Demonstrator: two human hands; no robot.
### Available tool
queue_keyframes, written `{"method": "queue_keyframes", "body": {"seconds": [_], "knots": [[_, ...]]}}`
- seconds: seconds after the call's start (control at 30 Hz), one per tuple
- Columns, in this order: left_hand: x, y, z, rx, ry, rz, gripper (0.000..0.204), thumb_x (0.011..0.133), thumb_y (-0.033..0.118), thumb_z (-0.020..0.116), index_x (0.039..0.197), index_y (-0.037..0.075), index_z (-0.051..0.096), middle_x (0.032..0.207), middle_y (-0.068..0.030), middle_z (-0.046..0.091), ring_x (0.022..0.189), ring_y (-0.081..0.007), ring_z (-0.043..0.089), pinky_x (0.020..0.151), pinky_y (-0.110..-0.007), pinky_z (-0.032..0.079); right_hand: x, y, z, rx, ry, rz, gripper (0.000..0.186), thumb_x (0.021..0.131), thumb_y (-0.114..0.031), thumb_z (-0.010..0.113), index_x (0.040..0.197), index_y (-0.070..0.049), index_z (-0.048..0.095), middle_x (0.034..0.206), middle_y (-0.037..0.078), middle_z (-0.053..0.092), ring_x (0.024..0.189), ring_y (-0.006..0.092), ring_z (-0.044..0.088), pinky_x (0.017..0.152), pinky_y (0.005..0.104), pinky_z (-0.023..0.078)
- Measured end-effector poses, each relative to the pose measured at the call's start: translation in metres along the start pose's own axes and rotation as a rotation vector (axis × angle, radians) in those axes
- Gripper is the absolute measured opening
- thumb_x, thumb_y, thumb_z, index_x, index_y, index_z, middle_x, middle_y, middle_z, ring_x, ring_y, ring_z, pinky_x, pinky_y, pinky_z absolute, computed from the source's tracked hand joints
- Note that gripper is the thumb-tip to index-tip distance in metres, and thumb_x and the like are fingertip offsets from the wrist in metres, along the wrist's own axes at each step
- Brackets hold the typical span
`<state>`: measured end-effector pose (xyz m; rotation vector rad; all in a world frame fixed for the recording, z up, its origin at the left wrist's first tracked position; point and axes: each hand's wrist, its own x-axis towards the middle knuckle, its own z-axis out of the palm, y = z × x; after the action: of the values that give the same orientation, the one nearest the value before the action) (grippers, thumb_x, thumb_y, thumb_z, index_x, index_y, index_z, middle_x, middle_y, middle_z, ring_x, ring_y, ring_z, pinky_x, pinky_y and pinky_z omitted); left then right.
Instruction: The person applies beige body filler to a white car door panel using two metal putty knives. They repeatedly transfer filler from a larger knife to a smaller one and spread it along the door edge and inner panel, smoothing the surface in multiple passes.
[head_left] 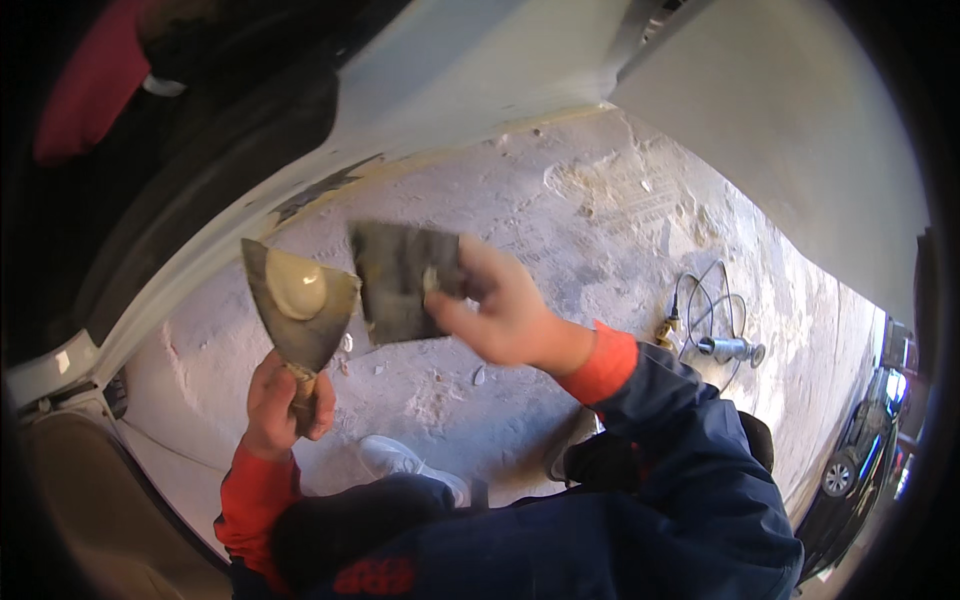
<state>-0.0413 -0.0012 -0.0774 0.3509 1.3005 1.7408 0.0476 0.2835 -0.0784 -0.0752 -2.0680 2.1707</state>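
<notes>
My left hand point(285, 408) is closed round the handle of a putty knife point(312, 338), its broad blade pointing up and away. A glossy beige blob of filler point(296, 285) sits on that blade. To the right of it, my right hand point(505, 310) pinches a dark square flat spreader point(395, 285) between thumb and fingers. A small pale smear shows on the spreader by the thumb. The spreader's left edge is close beside the knife's blade; whether they touch I cannot tell. My right hand is slightly blurred.
A pale car body sill point(400, 110) curves along the far left, with a dark seat area inside. An open door panel point(770, 130) hangs at right. On the rough floor point(600, 250) lies a metal tool point(730, 349) with a cable. My white shoe point(390, 455) is below; a dark car point(855, 470) stands far right.
</notes>
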Motion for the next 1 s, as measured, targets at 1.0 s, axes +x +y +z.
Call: {"method": "queue_keyframes", "body": {"seconds": [1.0], "knots": [[0.012, -0.024, -0.011, 0.099, 0.423, 0.161, 0.03, 0.106, 0.035, 0.04, 0.107, 0.006, 0.051, 0.081, -0.0078, 0.063, 0.051, -0.011, 0.054, 0.042, -0.024, 0.042, 0.01, 0.039, 0.004, -0.365, 0.119, -0.117, 0.031, 0.087, 0.002, 0.058, 0.117, -0.006, 0.066, 0.108, 0.008, 0.07, 0.091, 0.0223, 0.064, 0.084, 0.0315, 0.05]]}}
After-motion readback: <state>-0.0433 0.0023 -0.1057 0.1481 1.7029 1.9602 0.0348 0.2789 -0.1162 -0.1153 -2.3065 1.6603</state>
